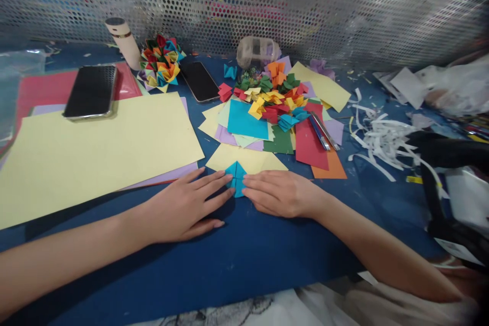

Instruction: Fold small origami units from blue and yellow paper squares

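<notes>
A small blue paper (237,186) lies on the table between my hands, its edges folded in to a centre line and its top drawn to a point. My left hand (187,204) is flat with fingers apart, the fingertips touching the paper's left edge. Bent over the right edge, my right hand (280,192) keeps its fingers together and presses the paper; its thumb is hidden. Just behind are yellow sheets (217,157) and a stack topped by a flat blue square (247,119).
Large yellow sheets (95,153) with a phone (90,90) lie left. Behind stand a colourful folded-paper ball (160,63), a white cylinder (124,43) and another phone (199,81). Folded pieces (267,97), tweezers (319,130) and shredded white strips (382,135) lie right. A perforated metal panel (214,0) borders the back.
</notes>
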{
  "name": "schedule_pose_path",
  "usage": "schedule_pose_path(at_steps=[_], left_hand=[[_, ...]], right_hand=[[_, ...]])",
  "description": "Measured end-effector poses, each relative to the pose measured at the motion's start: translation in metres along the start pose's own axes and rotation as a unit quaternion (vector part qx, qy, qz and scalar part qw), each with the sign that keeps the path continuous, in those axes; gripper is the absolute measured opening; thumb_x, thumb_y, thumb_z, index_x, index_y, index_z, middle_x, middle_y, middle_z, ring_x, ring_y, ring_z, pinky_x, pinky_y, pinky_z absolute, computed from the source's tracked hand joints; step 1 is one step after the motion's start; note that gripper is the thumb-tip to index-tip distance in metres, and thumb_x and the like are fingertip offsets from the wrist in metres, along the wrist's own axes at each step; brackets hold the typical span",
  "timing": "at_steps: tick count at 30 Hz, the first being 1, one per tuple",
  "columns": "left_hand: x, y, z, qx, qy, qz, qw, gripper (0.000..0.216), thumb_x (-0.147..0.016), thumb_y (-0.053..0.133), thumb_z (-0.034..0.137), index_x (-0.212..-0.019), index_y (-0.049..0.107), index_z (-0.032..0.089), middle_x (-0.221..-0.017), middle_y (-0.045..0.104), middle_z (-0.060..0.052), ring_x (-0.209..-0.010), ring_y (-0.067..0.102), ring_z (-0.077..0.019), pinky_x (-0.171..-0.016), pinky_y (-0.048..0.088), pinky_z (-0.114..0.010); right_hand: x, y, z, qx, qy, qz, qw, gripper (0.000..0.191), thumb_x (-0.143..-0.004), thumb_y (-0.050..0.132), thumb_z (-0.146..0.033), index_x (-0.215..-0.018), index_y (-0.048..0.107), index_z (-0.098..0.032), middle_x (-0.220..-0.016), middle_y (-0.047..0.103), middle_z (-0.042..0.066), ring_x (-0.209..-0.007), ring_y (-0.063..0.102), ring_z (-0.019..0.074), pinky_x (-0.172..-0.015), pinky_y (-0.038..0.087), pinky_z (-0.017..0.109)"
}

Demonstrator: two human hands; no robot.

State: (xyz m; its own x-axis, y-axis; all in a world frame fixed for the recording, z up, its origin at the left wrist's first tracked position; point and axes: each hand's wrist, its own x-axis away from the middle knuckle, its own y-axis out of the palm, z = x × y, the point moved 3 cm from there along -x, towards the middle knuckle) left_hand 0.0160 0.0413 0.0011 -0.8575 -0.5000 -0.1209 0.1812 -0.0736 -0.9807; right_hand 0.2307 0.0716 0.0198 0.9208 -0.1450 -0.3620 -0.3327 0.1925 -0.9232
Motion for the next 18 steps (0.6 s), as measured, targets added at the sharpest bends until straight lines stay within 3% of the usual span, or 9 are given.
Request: schedule_pose_path(at_steps=[7, 12, 18], left_hand=[[0.003, -0.003, -0.011, -0.012, 0.051, -0.040, 0.998, 0.051, -0.101, 0.035, 0.044, -0.144, 0.040, 0.018, -0.151, 0.042, -0.015, -0.135, 0.045, -0.0294, -0.107, 0.036, -0.046], [0.004, -0.004, -0.013, -0.022, 0.066, -0.046, 0.997, 0.047, -0.101, 0.034, 0.043, -0.143, 0.042, 0.021, -0.151, 0.040, -0.016, -0.134, 0.046, -0.0302, -0.105, 0.038, -0.047], [0.004, -0.003, -0.013, -0.024, 0.067, -0.031, 0.997, 0.048, -0.100, 0.036, 0.043, -0.141, 0.044, 0.021, -0.151, 0.041, -0.016, -0.131, 0.049, -0.0308, -0.103, 0.040, -0.045]], right_hand=[[-0.002, 0.002, 0.001, -0.010, 0.011, 0.025, 1.000, 0.017, -0.094, 0.058, -0.027, -0.098, 0.067, -0.013, -0.097, 0.076, 0.006, -0.090, 0.072, 0.0176, -0.082, 0.062, 0.031], [-0.001, 0.005, 0.002, 0.002, 0.005, 0.016, 1.000, 0.014, -0.095, 0.055, -0.019, -0.100, 0.067, -0.013, -0.101, 0.075, 0.006, -0.094, 0.071, 0.0171, -0.086, 0.060, 0.031], [-0.005, 0.006, -0.003, 0.023, -0.042, -0.003, 0.999, 0.015, -0.096, 0.051, -0.019, -0.100, 0.065, -0.014, -0.098, 0.074, 0.006, -0.090, 0.070, 0.0186, -0.076, 0.059, 0.032]])
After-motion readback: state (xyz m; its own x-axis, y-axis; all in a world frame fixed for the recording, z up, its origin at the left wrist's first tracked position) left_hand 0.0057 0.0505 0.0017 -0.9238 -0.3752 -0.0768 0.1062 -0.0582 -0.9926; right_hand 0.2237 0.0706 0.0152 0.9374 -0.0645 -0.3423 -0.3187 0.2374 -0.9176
